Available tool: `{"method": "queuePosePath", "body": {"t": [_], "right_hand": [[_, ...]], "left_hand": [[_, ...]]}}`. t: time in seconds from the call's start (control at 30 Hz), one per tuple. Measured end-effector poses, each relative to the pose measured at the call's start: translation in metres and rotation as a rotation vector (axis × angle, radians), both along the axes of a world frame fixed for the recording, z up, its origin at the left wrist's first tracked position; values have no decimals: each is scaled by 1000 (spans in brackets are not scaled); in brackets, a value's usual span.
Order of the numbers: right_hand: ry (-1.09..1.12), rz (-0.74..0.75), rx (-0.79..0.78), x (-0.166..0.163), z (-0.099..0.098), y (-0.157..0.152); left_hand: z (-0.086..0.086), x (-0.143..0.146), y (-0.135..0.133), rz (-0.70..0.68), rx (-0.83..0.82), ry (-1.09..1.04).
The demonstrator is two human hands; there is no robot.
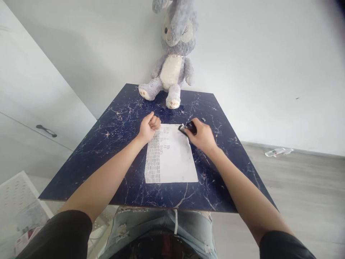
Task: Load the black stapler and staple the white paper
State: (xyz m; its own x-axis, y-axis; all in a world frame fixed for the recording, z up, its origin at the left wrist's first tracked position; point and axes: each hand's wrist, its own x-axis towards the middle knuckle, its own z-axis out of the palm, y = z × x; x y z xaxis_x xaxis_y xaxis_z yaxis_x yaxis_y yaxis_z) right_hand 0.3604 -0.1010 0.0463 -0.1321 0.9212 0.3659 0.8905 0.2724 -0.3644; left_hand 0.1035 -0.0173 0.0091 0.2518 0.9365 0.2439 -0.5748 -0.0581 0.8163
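Observation:
A sheet of paper (176,163) lies on the dark blue marbled table, with rows of printed or written marks down its left side and a few small marks near the top. My left hand (149,127) is closed in a loose fist at the paper's upper left corner, thumb uppermost, and nothing shows in it. At the upper right corner my right hand (201,135) grips a black stapler (191,127). Its front end, with a silvery part, is over the paper's corner; whether the paper sits between its jaws I cannot tell.
A grey plush rabbit (171,70) sits at the table's (129,162) far edge against the wall. Just beyond my right hand lies a small dark object (203,119). A clear plastic item (279,152) is on the floor at right; a white perforated container (18,190) stands at lower left.

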Motion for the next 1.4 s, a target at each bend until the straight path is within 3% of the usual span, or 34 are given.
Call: {"method": "queuePosePath", "body": {"t": [0.13, 0.27, 0.33, 0.47, 0.63, 0.77, 0.8, 0.87, 0.9, 1.0, 1.1, 1.23, 1.33, 1.4], "right_hand": [[-16, 234, -159, -62, -5, -24], [-107, 247, -222, -80, -14, -30], [-99, 228, -272, -62, -14, -30], [-60, 208, -378, 8, -11, -41], [-32, 73, -387, 70, -7, -62], [43, 196, -273, 93, -3, -47], [84, 153, -187, 102, -6, -39], [120, -151, 16, 122, -16, -22], [72, -273, 40, 133, -23, -14], [-56, -328, -113, 157, -48, 1], [-118, -294, -111, 164, -60, 2], [19, -227, -33, 158, -46, -8], [270, 51, -225, 150, -26, -24], [320, 244, -374, 141, -16, -37]], "left_hand": [[9, -19, 6, -65, -215, -238], [12, -24, 6, -71, -267, -297], [11, -24, 6, -81, -287, -294], [8, -23, 7, -94, -305, -313], [8, -21, 7, -136, -360, -331], [10, -20, 5, -178, -389, -309], [10, -19, 5, -198, -383, -298], [10, -19, 5, -245, -357, -272], [9, -19, 5, -267, -343, -259], [8, -17, 5, -293, -318, -236], [8, -16, 5, -258, -328, -216], [10, -18, 5, -213, -330, -188], [9, -18, 3, -208, -325, -183], [8, -17, 3, -195, -323, -186]]}}
